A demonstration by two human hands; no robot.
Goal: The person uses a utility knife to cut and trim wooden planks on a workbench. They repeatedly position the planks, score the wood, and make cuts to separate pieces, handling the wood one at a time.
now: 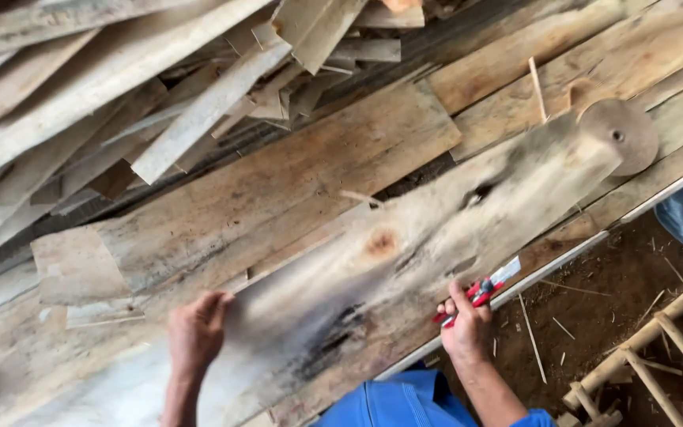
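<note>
A long weathered wooden plank (436, 229) with a knot and dark stains lies slantwise across the bench, blurred by motion. My left hand (197, 330) grips its near left edge. My right hand (466, 326) presses on the plank's near right edge and also holds a small red and white tool (484, 290) between its fingers. The plank's far end reaches a round disc (622, 134) at the upper right.
A heap of loose wooden offcuts (120, 103) fills the upper left. Broad boards (294, 174) form the bench top, with a pale metal edge strip (563, 257). Bare earth (618, 300) and a bamboo frame (658, 340) lie at the lower right.
</note>
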